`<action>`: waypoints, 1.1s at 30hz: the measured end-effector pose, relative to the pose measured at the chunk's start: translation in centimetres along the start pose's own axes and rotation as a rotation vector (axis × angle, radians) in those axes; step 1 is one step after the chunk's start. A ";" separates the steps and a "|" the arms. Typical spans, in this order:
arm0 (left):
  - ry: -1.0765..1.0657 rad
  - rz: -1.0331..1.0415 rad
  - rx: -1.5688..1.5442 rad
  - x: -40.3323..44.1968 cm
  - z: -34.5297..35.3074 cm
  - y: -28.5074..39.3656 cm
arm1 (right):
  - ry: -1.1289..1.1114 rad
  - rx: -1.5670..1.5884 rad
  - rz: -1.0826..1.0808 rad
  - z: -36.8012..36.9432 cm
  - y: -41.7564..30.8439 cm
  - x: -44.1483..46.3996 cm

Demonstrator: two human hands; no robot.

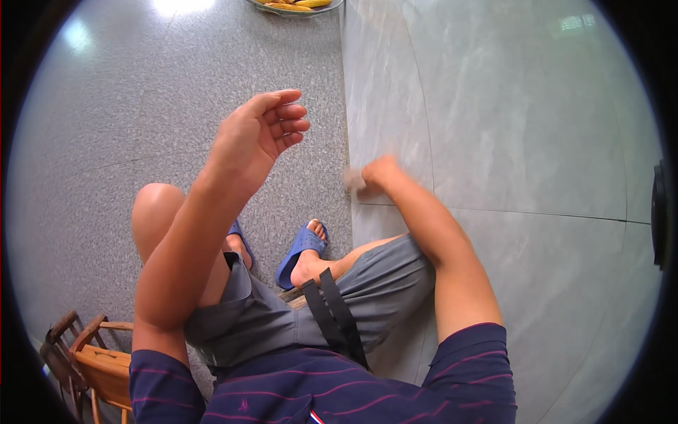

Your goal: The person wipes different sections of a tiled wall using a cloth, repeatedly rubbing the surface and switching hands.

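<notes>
My left hand point(267, 124) is raised in front of me over the speckled floor. Its fingers are loosely bent with small gaps between them, and nothing is in it. Over the line where the speckled floor meets the smooth tiles is my right hand point(379, 174), smeared by motion. A pale greyish blur shows at its fingertips; whether that is a held thing or the moving fingers I cannot make out. Beyond both hands, at the top edge, yellow corn cobs point(313, 3) lie in a basin point(304, 12), partly cut off by the view.
Smooth grey tiles point(508, 127) cover the right side, speckled floor point(106, 155) the left. Wooden chairs point(106, 364) stand at lower left. My feet wear blue slippers point(286, 267) below the hands. A dark object point(658, 215) is at the right edge.
</notes>
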State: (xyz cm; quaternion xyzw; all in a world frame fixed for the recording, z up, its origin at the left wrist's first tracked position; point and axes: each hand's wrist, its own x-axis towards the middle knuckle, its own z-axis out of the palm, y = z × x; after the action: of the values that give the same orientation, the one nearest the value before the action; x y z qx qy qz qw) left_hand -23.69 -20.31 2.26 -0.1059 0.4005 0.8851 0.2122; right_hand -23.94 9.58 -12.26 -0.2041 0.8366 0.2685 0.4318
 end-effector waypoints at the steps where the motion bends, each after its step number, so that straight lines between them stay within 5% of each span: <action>1: 0.002 -0.014 0.002 0.1 0.2 0.0 | -0.004 0.001 -0.003 0.1 -0.2 0.3; 4: -0.026 -0.021 0.006 0.0 0.6 -0.1 | -0.274 0.016 -0.103 0.9 -0.3 1.3; 10: -0.048 -0.014 -0.037 0.3 0.5 -0.1 | 0.632 -0.009 0.243 0.8 3.4 2.3; 11: -0.049 -0.015 -0.038 0.3 0.4 -0.1 | 0.630 -0.009 0.244 0.7 4.1 2.7; 13: -0.052 -0.014 0.007 0.4 0.4 0.0 | 1.257 -0.269 0.310 0.6 5.0 3.0; 14: -0.054 -0.014 0.007 0.4 0.4 0.0 | 1.257 -0.269 0.312 0.6 5.0 2.9; 20: -0.016 -0.024 0.024 1.0 0.2 -0.5 | 0.134 0.109 0.052 1.7 0.7 2.1; 24: 0.015 0.001 0.005 1.7 0.0 -0.5 | -0.171 0.105 -0.100 -0.3 0.1 -0.5; 26: 0.001 0.007 -0.023 1.9 -0.1 -0.4 | -0.001 0.046 -0.022 -0.2 1.4 -0.3; 30: 0.009 0.040 0.018 1.7 0.3 -0.4 | 0.806 0.013 0.363 -1.3 5.2 -1.8; 31: 0.015 0.032 0.020 1.5 0.4 -0.2 | 0.806 0.007 0.353 -1.1 5.5 -2.0; 33: 0.023 0.034 0.031 1.0 0.3 -0.4 | 1.211 -0.055 0.314 -0.4 5.6 -2.0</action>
State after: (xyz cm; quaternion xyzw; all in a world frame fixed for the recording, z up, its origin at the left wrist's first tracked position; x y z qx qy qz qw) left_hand -24.43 -19.60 1.83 -0.1058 0.4183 0.8809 0.1943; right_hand -26.33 13.85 -8.85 -0.2059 0.9456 0.1869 -0.1689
